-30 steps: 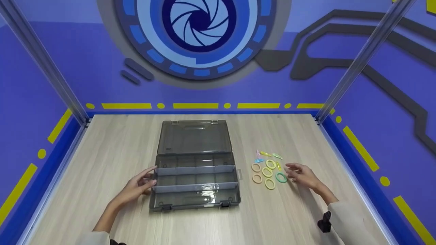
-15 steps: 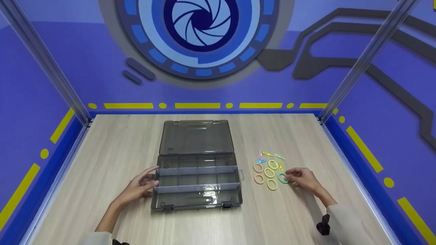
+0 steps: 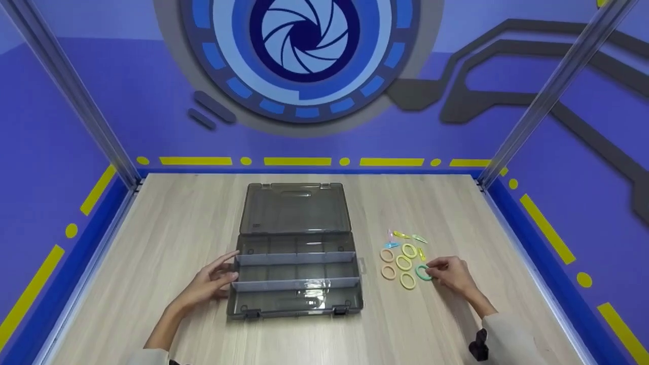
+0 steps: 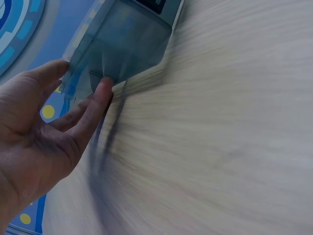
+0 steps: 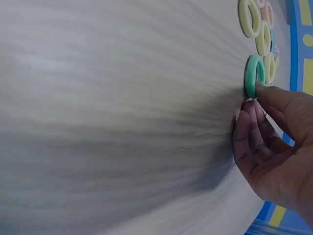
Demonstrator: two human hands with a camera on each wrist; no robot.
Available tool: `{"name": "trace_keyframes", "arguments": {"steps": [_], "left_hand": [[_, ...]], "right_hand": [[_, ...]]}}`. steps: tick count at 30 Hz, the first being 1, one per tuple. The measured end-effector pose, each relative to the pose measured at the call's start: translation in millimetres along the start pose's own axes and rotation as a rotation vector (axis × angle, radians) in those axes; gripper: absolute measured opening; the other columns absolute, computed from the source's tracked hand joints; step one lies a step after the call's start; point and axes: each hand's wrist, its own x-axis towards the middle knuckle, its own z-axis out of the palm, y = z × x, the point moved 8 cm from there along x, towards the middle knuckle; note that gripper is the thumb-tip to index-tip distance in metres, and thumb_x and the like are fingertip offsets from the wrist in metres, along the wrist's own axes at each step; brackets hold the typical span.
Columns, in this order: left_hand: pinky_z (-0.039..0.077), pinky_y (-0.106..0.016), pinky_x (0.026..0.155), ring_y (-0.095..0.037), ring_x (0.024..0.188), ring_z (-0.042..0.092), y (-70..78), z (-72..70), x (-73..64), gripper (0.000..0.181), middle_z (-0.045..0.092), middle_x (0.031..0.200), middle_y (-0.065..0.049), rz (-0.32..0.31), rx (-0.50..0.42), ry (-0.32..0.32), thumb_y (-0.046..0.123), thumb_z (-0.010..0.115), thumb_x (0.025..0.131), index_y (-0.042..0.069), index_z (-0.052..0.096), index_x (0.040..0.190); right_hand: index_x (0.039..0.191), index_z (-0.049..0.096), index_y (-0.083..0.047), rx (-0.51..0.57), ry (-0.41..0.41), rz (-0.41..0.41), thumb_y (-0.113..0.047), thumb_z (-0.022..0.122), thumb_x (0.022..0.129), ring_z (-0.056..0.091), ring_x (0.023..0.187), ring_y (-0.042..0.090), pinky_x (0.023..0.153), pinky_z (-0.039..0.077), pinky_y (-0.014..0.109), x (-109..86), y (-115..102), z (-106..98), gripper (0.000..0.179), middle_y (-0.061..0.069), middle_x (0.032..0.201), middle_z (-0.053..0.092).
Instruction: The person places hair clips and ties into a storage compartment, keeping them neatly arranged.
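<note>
A smoky see-through compartment box [image 3: 276, 302] lies with its lid [image 3: 296, 208] folded back on the table. My left hand [image 3: 203, 288] rests against the box's left side; in the left wrist view its fingertips touch the wall and rim of the box [image 4: 132, 41], fingers fairly straight. On the right, my right hand [image 3: 453, 276] pinches the near edge of a green hair tie [image 3: 420, 274] between thumb and fingers. The right wrist view shows this green hair tie [image 5: 250, 76] at the thumb tip, close over the tabletop.
Several yellow hair ties [image 3: 407, 281] and peach hair ties [image 3: 388, 272] lie between box and right hand. Behind them are small snap hair clips: yellow [image 3: 401, 234], blue [image 3: 391, 245], pale green [image 3: 420, 238] and pink [image 3: 390, 233]. Blue panels [image 3: 324, 142] wall the table.
My right hand has moved slightly left onto the green hair tie and now pinches it. The left hand stays at the box. The head view has shifted a little.
</note>
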Motion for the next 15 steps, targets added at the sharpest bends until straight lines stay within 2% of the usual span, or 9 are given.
{"name": "trace_keyframes", "arguments": {"steps": [6, 15], "left_hand": [[0.060, -0.045, 0.091, -0.039, 0.131, 0.055, -6.2, -1.4, 0.6, 0.064, 0.040, 0.150, -0.028, -0.028, -0.016, 0.012, 0.027, 0.060, 0.104, 0.018, 0.031, 0.161], [0.059, -0.048, 0.092, -0.042, 0.132, 0.055, -4.3, -2.1, 3.2, 0.065, 0.039, 0.151, -0.030, -0.018, -0.027, -0.010, 0.028, 0.060, 0.104, 0.018, 0.031, 0.161]], "right_hand": [[0.096, 0.075, 0.004, -0.005, 0.002, 0.036, -0.003, 0.072, 0.091, 0.063, 0.063, 0.011, 0.052, 0.046, 0.018, -1.4, 2, 1, 0.009, 0.014, 0.082, 0.076], [0.100, 0.074, 0.007, 0.062, -0.003, 0.067, -0.003, 0.072, 0.092, 0.066, 0.062, 0.016, 0.052, 0.052, 0.024, 2.1, -2, -10, 0.013, 0.020, 0.086, 0.075]]}}
